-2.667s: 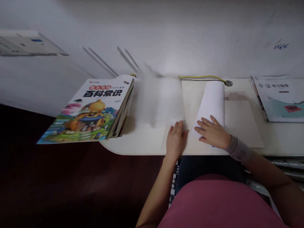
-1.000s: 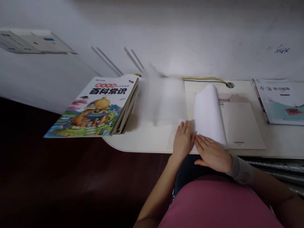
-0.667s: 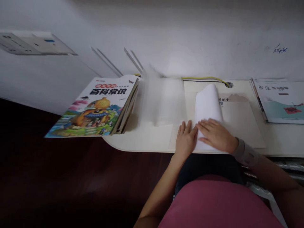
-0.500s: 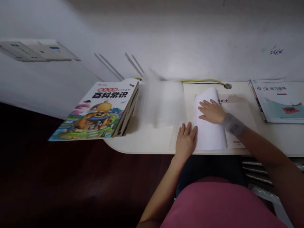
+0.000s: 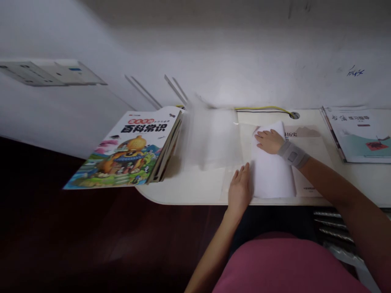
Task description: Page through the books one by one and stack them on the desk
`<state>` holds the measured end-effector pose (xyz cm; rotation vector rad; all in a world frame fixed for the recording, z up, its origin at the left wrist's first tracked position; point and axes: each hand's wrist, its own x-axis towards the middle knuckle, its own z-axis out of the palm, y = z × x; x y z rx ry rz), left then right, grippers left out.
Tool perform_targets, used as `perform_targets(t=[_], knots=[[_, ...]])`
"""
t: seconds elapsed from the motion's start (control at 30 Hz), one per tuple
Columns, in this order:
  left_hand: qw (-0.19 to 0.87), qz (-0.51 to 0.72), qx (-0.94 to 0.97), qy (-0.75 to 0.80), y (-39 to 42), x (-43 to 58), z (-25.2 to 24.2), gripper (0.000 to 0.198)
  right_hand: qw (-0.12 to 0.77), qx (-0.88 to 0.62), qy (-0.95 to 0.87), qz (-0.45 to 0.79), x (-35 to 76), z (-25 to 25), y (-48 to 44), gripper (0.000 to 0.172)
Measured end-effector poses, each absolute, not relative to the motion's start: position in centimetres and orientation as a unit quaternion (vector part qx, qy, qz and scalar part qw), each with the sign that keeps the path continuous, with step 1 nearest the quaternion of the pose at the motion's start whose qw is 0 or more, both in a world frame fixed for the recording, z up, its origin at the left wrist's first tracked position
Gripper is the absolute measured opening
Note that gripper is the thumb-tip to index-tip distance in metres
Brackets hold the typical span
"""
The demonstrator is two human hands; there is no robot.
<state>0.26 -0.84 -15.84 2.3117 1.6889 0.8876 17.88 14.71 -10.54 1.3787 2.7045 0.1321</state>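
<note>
A history book point(image 5: 311, 158) lies on the white desk, its cover folded over so that a blank white flap point(image 5: 271, 175) faces up on its left part. My right hand point(image 5: 269, 141), fingers spread, presses on the upper part of this flap. My left hand point(image 5: 240, 189) rests at the flap's left edge with its fingers stretched out, on or beside a clear plastic sheet point(image 5: 227, 179) that reaches out from the book's left side. Further left lie translucent plastic covers point(image 5: 210, 138), somewhat blurred.
A stack of books with a colourful cover point(image 5: 122, 150) juts over the desk's point(image 5: 183, 191) left end. At the right lie more books point(image 5: 363, 134). A yellow cable point(image 5: 265, 108) runs along the wall to a desk hole point(image 5: 294, 115). Wall sockets point(image 5: 55, 73) are at the left.
My right hand has slid a little left and toward the flap's upper left edge. My left hand has turned more onto its side against the flap. The view has shifted slightly.
</note>
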Motion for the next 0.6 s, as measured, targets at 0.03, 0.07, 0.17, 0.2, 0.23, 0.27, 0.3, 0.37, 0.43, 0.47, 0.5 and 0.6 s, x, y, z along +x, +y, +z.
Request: perform_targets(t=[0.03, 0.07, 0.17, 0.2, 0.23, 0.27, 0.3, 0.37, 0.43, 0.47, 0.5, 0.6], knots=[[0.080, 0.314, 0.760, 0.563, -0.9, 0.2, -15.8, 0.060, 0.051, 0.448, 0.892, 0.046, 18.0, -10.6, 14.6, 0.044], [0.088, 0.330, 0.751, 0.564, -0.9, 0.2, -15.7, 0.060, 0.053, 0.443, 0.894, 0.048, 18.0, -10.6, 14.4, 0.045], [0.105, 0.353, 0.739, 0.564, -1.1, 0.2, -15.4, 0.059, 0.061, 0.436, 0.897, 0.048, 18.2, -10.4, 14.0, 0.047], [0.110, 0.355, 0.739, 0.561, -1.2, 0.2, -15.4, 0.058, 0.063, 0.435, 0.897, 0.046, 18.2, -10.3, 14.0, 0.047], [0.116, 0.356, 0.740, 0.558, -1.3, 0.2, -15.3, 0.057, 0.065, 0.435, 0.897, 0.042, 18.2, -10.2, 14.0, 0.047], [0.121, 0.358, 0.740, 0.556, -1.4, 0.2, -15.2, 0.056, 0.066, 0.436, 0.896, 0.039, 18.2, -10.1, 14.1, 0.046], [0.127, 0.359, 0.739, 0.555, -1.4, 0.2, -15.1, 0.056, 0.065, 0.439, 0.895, 0.035, 18.1, -10.0, 14.3, 0.046], [0.136, 0.361, 0.736, 0.556, -1.6, 0.1, -15.0, 0.054, 0.058, 0.449, 0.891, 0.035, 17.9, -9.8, 14.7, 0.046], [0.140, 0.362, 0.736, 0.554, -1.6, 0.0, -15.0, 0.053, 0.044, 0.456, 0.888, 0.045, 17.7, -9.8, 15.3, 0.047], [0.140, 0.362, 0.738, 0.552, -1.6, 0.0, -15.0, 0.053, 0.039, 0.457, 0.887, 0.050, 17.5, -9.8, 15.5, 0.047], [0.138, 0.362, 0.741, 0.548, -1.6, 0.0, -15.0, 0.053, 0.036, 0.455, 0.888, 0.054, 17.4, -9.8, 15.7, 0.047], [0.132, 0.364, 0.750, 0.536, -1.5, 0.0, -15.1, 0.053, 0.043, 0.448, 0.891, 0.056, 17.1, -9.9, 16.0, 0.044]])
